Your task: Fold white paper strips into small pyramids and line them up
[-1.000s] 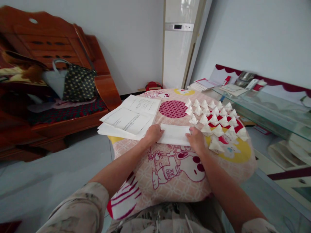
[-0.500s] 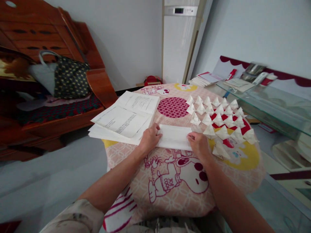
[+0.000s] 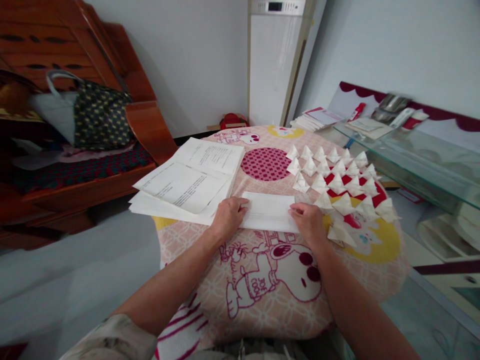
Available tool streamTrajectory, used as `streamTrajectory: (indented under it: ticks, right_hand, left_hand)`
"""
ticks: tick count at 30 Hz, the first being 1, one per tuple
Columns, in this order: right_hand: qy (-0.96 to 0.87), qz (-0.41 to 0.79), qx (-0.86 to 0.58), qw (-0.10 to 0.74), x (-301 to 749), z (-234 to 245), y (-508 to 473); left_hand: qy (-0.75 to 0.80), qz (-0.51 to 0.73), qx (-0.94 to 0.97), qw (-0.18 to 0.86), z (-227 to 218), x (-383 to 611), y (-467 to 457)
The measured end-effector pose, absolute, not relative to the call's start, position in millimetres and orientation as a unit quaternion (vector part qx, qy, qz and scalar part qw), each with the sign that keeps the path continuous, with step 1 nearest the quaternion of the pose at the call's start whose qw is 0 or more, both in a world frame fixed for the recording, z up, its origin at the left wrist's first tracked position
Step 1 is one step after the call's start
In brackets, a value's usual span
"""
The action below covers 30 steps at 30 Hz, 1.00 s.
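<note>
A folded white sheet of paper (image 3: 268, 212) lies crosswise on the cloth-covered table between my hands. My left hand (image 3: 229, 217) grips its left end, fingers closed at the edge. At the right end, my right hand (image 3: 308, 220) pinches the paper between thumb and fingers. Just beyond my left hand rests a stack of printed sheets (image 3: 187, 182). Rows of small folded paper pyramids (image 3: 337, 184) stand to the right, and one of them, nearest my right wrist, sits apart from the rows.
The round table wears a pink patterned tablecloth (image 3: 273, 280). On the right, a glass table (image 3: 420, 160) holds a metal bowl and cups. A wooden bench (image 3: 146, 125) with a dotted bag (image 3: 101, 115) stands left. A white floor-standing appliance (image 3: 273, 65) is at the back.
My left hand has shifted slightly, its fingers now flatter along the paper's left end. The right hand keeps its pinch. The view has tilted down a little.
</note>
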State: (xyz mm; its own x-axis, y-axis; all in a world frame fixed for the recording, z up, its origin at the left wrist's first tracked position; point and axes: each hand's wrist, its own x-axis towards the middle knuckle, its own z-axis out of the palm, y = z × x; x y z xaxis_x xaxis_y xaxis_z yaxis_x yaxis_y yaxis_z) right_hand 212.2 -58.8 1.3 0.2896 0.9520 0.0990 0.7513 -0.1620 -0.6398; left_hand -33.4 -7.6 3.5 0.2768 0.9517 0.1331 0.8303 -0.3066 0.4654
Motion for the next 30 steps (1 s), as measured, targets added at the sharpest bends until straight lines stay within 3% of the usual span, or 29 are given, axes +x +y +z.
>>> streamTrajectory:
  ticks: [30]
  right_hand:
    - [-0.563,0.145,-0.765,0.278,207.7,2.1,-53.1]
  left_hand:
    - [0.554,0.209,0.792,0.153,-2.7,-34.3,-2.6]
